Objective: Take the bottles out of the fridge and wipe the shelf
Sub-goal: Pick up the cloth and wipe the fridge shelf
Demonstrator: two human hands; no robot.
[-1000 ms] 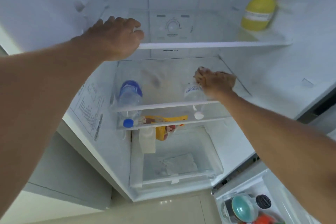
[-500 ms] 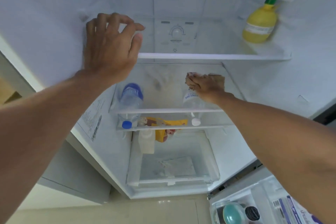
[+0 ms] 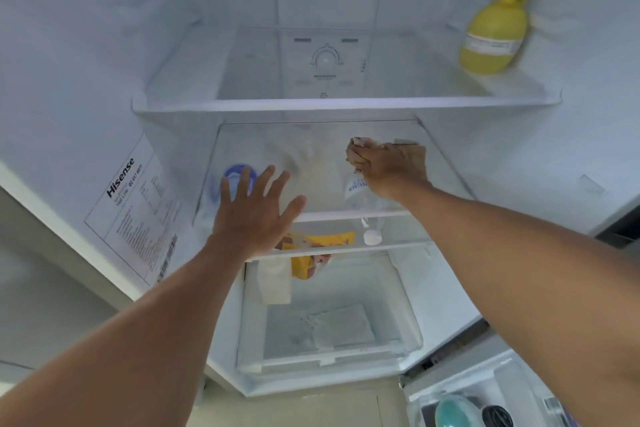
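Note:
My right hand (image 3: 393,165) presses a crumpled brownish cloth (image 3: 356,152) onto the glass middle shelf (image 3: 311,149) of the open fridge, toward its right back. My left hand (image 3: 254,215) hovers open, fingers spread, in front of that shelf's left half and holds nothing. Seen through the glass, a clear bottle with a blue label and cap (image 3: 239,177) lies on the level below at the left, partly hidden by my left fingers. A second clear bottle with a white cap (image 3: 360,204) lies below at the right, under my right wrist. A yellow lemon-shaped bottle with a green cap (image 3: 493,35) stands on the top shelf (image 3: 346,102).
A yellow packet (image 3: 311,253) and a white carton (image 3: 275,279) sit below the shelf, above the clear crisper drawer (image 3: 329,326). The thermostat dial (image 3: 325,59) is on the back wall. Door bins with a teal lid (image 3: 457,412) and a black lid (image 3: 497,418) show at bottom right.
My left hand has let go of the top shelf's front edge and dropped to the middle shelf's left side, fingers spread. My right hand with the cloth stays on the middle shelf, shifted slightly.

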